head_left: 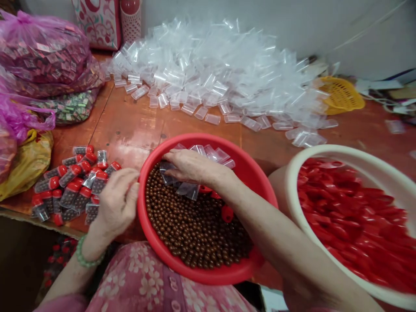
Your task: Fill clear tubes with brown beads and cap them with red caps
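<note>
A person in a floral garment (136,277) is sitting or standing at a reddish-brown worktop (126,125), with a red basin (245,173) of small brown balls (182,221) lying directly in front. The right hand (193,167) is resting inside the basin, over its far left part, where its fingers are touching loose clear tubes (214,154) lying on top of the balls. Its grip is spreading partly over them; whether it is clamping one, we cannot tell. A few red caps (227,213) are lying among the balls beneath and beside the right forearm.

The left hand (117,201), wearing a green bead bracelet (86,255) at the wrist, is hanging just outside the basin's left rim. Its grip is curling together, thumb against fingers, and what it may be pinching is staying out of sight.

Beside that hand, filled tubes with red caps (73,188) are lying in a loose heap. On the right, a cream tub (292,186) is holding many glossy red pieces (351,221). Along the wall, a broad mound of empty clear tubes (221,69) is spreading toward a yellow basket (342,95), while pink-purple plastic bags (42,56) are bulging at far left.
</note>
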`<state>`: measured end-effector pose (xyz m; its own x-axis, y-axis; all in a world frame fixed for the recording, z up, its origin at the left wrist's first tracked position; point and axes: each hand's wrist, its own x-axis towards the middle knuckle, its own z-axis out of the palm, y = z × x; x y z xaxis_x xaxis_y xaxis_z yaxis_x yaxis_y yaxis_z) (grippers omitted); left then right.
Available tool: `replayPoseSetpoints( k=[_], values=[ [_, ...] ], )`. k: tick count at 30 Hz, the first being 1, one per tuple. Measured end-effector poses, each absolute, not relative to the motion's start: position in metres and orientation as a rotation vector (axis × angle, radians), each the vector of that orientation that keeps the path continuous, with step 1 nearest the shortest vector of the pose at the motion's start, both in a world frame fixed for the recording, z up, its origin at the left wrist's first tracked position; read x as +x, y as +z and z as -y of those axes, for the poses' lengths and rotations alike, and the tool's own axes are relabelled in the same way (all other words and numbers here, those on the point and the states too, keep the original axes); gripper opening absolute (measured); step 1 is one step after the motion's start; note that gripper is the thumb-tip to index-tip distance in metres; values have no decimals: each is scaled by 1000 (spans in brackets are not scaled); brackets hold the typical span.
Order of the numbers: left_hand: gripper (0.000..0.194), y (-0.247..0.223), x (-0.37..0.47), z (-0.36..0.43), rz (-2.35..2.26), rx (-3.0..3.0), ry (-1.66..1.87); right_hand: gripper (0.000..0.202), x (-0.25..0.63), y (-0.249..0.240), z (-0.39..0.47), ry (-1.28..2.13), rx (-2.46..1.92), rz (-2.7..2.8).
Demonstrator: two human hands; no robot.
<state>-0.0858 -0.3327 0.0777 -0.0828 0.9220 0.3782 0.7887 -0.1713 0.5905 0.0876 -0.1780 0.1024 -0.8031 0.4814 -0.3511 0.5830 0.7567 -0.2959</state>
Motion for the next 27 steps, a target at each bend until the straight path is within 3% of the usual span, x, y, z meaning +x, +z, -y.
replayPoseSetpoints(
  k=[7, 15, 21, 24, 27],
  values=[
    [25, 69, -41, 330, -1703, 2326, 672, 27, 95, 105, 193, -335, 843, -2660],
    [23, 80, -42, 319, -1597, 2476, 226, 34, 92, 104, 181, -340, 806, -2692],
    [22, 79, -39, 314, -1550, 2523, 77, 27, 134, 122, 233, -575, 736, -2768],
    [26, 80, -37, 315, -1536, 2562, -6, 18, 152, 116, 262, -474, 703, -2584],
    [31, 83, -32, 316, -1552, 2589, -52, 23, 154, 103, 277, -336, 699, -2488]
  ],
)
